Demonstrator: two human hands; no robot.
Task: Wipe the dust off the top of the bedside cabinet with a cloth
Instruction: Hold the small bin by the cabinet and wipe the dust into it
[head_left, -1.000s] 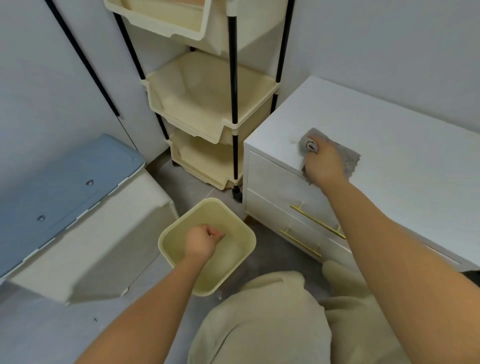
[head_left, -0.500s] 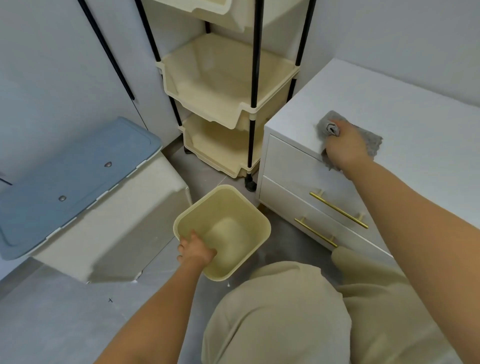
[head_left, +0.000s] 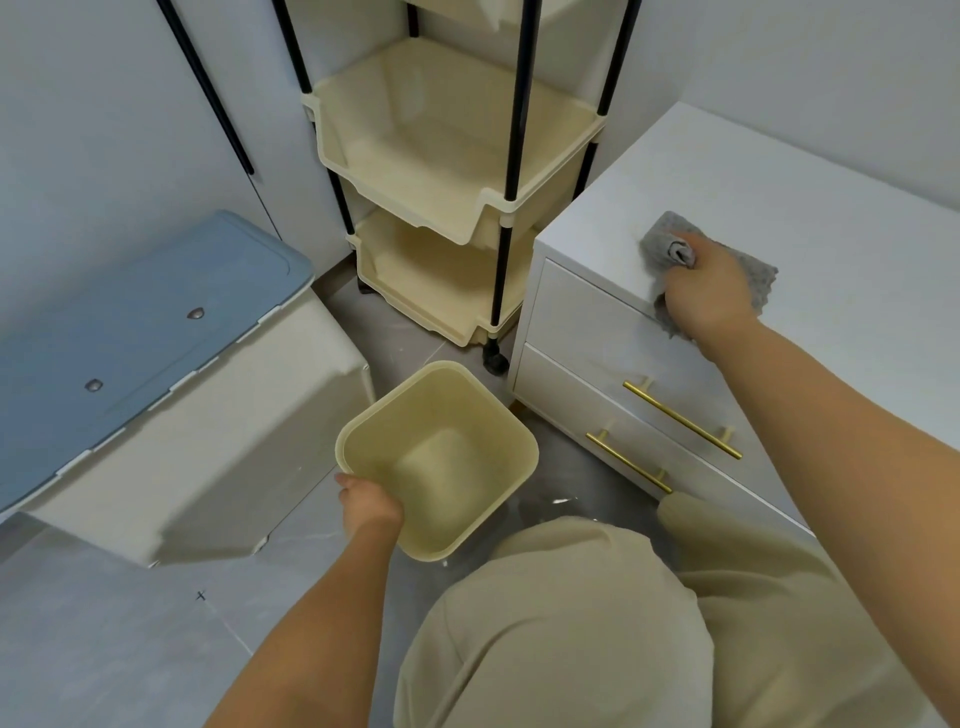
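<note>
The white bedside cabinet (head_left: 810, 218) stands at the right, with two drawers and gold handles. A grey cloth (head_left: 759, 278) lies on its top at the front left edge, one corner hanging over the drawer front. My right hand (head_left: 709, 291) presses down on the cloth, fingers closed around a bunched part of it. On the floor in front of the cabinet sits a cream plastic bin (head_left: 439, 460). My left hand (head_left: 370, 501) grips the bin's near rim.
A cream tiered rack (head_left: 452, 156) with black posts stands left of the cabinet, against the wall. A white storage box with a blue lid (head_left: 140, 332) fills the left side. My knees in beige trousers (head_left: 571, 623) are at the bottom, over grey floor tiles.
My left hand came out of the bin and took hold of its near rim. My right hand stays on the cloth at the cabinet's front edge. The view shifted.
</note>
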